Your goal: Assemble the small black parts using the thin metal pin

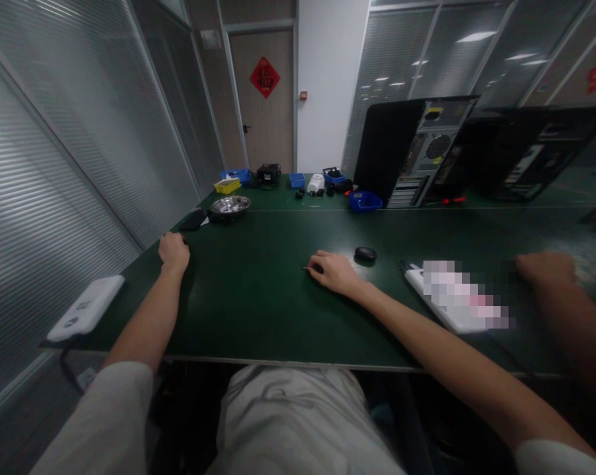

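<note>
Near the front edge of the green table (258, 316), at left, a white slab (86, 307) with illegible dark markings; at right, a pixelated slab (449, 300) beside a co-worker's blurred hand (548, 270). Farther in, the right hand (331, 270) with bent fingers, pinching a small thin item (305, 268), mostly hidden. Just beside it, a black mouse-shaped object (365, 254). Toward the left edge, the left hand (173, 251) with curled fingers; impossible to tell whether around anything. Behind, 1 metal bowl (231, 206), then 1 blue tray (365, 202) beside a black computer tower (406, 152). Farthest, on a wooden door (263, 125), 1 red diamond (264, 78) bearing the character “福”.
</note>
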`<state>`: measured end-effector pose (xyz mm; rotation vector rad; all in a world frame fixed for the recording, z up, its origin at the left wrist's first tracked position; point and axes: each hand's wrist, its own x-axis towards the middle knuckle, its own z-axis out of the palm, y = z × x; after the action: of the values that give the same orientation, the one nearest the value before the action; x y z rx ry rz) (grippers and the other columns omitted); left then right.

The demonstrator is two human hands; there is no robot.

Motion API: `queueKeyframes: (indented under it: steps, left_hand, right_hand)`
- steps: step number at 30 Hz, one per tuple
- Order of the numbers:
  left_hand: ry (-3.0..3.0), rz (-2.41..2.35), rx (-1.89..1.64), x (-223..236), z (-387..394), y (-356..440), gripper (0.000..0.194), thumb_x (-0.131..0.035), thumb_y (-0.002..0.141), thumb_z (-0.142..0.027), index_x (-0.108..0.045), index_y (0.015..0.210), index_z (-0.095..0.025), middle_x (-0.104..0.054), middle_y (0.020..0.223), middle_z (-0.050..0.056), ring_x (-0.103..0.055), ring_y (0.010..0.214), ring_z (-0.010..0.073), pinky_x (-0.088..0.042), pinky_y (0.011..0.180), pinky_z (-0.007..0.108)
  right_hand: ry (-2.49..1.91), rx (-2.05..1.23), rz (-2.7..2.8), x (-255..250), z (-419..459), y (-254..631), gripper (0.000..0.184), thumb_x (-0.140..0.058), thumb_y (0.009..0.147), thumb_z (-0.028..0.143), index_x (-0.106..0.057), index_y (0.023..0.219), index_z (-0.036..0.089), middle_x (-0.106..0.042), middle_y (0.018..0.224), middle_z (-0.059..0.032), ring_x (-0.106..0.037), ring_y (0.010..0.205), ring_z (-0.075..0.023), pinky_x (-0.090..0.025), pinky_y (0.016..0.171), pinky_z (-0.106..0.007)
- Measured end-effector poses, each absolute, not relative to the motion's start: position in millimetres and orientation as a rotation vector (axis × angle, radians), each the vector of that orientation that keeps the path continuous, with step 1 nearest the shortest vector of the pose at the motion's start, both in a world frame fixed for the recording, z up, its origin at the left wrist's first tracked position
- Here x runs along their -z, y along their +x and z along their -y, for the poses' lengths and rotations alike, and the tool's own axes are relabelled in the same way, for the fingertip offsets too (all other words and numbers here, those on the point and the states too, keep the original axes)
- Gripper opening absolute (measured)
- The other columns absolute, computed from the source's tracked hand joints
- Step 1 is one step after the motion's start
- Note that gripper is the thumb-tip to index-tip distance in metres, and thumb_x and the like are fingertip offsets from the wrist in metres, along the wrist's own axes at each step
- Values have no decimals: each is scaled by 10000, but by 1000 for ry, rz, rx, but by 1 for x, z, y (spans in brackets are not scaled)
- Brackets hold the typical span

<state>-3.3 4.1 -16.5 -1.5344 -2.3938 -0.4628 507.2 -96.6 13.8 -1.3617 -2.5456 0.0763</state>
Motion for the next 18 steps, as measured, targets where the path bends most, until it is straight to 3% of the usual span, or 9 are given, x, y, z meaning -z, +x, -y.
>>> queueKeyframes:
  steps: [9, 14, 18]
  left_hand:
    - [-1492, 2383, 434, 18, -9, -6, 290, -589, 866, -141, -803, 1057, -97, -686, 1158, 241, -609, 1134, 401, -516, 953, 479]
    - [-1468, 2423, 626, 19, -4, -9, 327, -567, 911, -166, -770, 1159, -103, -708, 1164, 218, -642, 1103, 356, -523, 958, 440]
    - [-1460, 2485, 743, 17, 0, -8, 300, -566, 925, -180, -775, 1121, -92, -717, 1148, 220, -654, 1103, 357, -506, 992, 466]
  right_hand:
    - [-1377, -104, 2559, -16, 97, 508, 239, -536, 1023, 385, -719, 1097, 250, -677, 1112, -52, -640, 879, -182, -406, 720, -279]
    - [-1379, -98, 2562, -16, 97, 507, 238, -533, 1026, 383, -716, 1097, 249, -677, 1118, -54, -642, 893, -184, -406, 731, -280]
    - [-1381, -84, 2557, -14, 96, 507, 229, -531, 1024, 369, -717, 1082, 247, -677, 1106, -55, -642, 924, -190, -408, 760, -278]
